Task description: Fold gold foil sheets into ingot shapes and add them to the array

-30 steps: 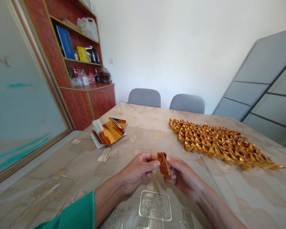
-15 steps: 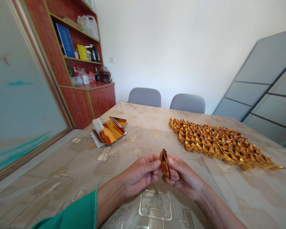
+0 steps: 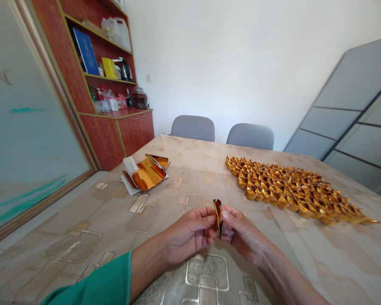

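A small folded piece of gold foil paper [image 3: 218, 214] stands edge-on between my two hands, just above the table. My left hand [image 3: 190, 233] pinches it from the left with thumb and fingers closed. From the right, my right hand [image 3: 241, 233] presses its fingers against the same piece. A stack of flat gold foil sheets [image 3: 146, 173] with white backing lies on the table to the far left of my hands. To the right spreads a wide layer of several finished folded gold pieces [image 3: 292, 190].
A patterned beige table [image 3: 82, 245] fills the foreground. Two grey chairs [image 3: 193, 127] stand at its far edge. A red wooden shelf cabinet [image 3: 114, 84] with bottles and a kettle is at the back left. Glass panels [image 3: 352, 114] lean against the right wall.
The gold piece has been pressed flatter and turned edge-on between my fingers. Both hands have closed in towards each other.
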Available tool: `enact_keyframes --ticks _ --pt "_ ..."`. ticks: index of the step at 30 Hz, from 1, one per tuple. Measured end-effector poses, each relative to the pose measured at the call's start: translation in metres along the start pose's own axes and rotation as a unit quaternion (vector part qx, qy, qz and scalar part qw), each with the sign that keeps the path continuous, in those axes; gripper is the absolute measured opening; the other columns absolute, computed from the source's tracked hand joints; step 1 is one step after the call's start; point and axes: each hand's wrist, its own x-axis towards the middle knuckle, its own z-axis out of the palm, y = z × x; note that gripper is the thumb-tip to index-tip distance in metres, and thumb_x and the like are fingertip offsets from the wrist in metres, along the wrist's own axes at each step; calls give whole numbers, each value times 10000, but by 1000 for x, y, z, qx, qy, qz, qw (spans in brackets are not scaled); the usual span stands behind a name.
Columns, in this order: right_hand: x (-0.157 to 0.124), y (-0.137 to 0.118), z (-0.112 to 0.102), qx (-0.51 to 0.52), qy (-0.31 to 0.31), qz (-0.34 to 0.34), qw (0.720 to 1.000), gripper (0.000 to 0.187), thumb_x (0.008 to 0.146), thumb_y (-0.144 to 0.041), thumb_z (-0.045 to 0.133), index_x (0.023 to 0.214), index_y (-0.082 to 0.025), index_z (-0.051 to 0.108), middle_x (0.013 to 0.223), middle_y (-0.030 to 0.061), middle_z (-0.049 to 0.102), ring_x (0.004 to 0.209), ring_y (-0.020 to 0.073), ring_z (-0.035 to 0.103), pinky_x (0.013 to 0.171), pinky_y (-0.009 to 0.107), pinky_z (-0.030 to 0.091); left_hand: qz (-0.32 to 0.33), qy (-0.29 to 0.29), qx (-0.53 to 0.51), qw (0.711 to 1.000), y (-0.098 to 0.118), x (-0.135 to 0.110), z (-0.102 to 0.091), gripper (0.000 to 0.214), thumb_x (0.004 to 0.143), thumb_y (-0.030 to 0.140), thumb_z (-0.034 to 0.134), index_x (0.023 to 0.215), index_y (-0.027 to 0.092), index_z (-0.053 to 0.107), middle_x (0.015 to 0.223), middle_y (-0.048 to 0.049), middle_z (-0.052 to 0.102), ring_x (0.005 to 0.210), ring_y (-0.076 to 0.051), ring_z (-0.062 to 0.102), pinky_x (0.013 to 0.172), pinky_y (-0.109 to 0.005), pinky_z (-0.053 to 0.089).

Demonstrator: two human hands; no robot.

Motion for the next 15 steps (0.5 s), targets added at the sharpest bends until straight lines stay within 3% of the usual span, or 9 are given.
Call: enact_keyframes --ticks 6,15 --pt "-1 -7 -6 -9 -18 32 999 333 664 -398 837 747 -150 631 573 -57 449 512 68 282 502 214 252 -17 17 -59 998 5 -3 0 232 748 115 755 957 143 657 733 3 610 530 -25 540 564 -140 453" --pt "-2 -12 -11 20 -106 88 990 290 725 -344 803 879 -161 638 543 -94 435 434 28 174 413 175 161 -19 24 -52 998 4 -3 0 306 786 82 696 1061 209 651 775 8 622 528 -30 530 529 -146 424"
